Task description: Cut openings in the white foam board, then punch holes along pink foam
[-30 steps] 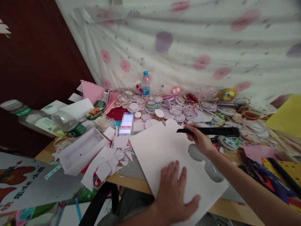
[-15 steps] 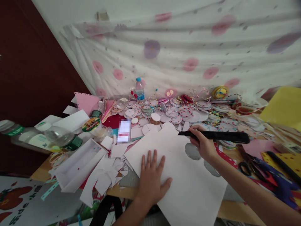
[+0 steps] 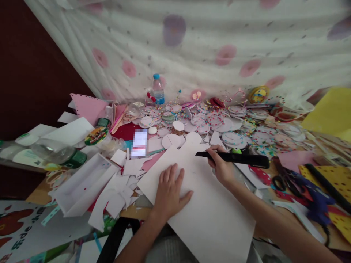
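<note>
A large white sheet of card [image 3: 208, 215] lies at a slant on the worktable before me. Flat on its left part rests my left hand [image 3: 171, 193], fingers stretched out and thumb spread to the right. My right hand [image 3: 222, 168] grips a black utility knife [image 3: 246, 160] near its front end. Its dark pointed tip is over the upper part of the card, and the handle sticks out to the right. Whether the tip touches the card, I cannot tell. White card discs [image 3: 193, 138] lie just beyond the sheet's far edge.
Card scraps [image 3: 120, 197] and a white box [image 3: 82, 186] lie on the left, beside plastic bottles [image 3: 60, 153] and a phone [image 3: 139, 143]. Decorated discs [image 3: 203, 120] are heaped along the back. Scissors [image 3: 285, 182] and a blue glue gun [image 3: 315, 201] lie at right.
The knife and right hand have moved left and slightly closer to the left hand. Two grey round openings seen in the card near the right hand no longer show. The view has tilted down.
</note>
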### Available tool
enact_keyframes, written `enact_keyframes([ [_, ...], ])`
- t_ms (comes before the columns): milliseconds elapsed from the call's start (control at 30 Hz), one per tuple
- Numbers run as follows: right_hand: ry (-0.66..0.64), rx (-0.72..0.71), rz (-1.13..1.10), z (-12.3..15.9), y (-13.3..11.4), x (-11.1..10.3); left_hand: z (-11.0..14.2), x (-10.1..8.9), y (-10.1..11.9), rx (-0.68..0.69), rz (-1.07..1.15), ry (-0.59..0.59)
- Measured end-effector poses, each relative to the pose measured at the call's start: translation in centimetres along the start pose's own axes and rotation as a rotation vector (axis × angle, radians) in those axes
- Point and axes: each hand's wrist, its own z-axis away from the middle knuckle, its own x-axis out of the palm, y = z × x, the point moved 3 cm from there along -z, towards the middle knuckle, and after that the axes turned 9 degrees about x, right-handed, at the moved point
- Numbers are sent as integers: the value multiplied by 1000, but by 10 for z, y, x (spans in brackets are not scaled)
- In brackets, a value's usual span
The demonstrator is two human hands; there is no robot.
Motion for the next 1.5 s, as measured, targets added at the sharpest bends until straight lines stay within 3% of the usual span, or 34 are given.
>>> enact_keyframes([
  [233, 72, 7, 114, 9, 24, 4, 0, 9, -2, 41, -9, -3],
  [633, -236, -193, 399, 27, 6, 19, -3, 7, -4, 26, 32, -21],
  [933, -255, -226, 485, 26, 20, 19, -3, 6, -5, 27, 31, -13],
  [1500, -342, -315, 553, 28, 12, 22, -4, 6, -4, 22, 21, -32],
])
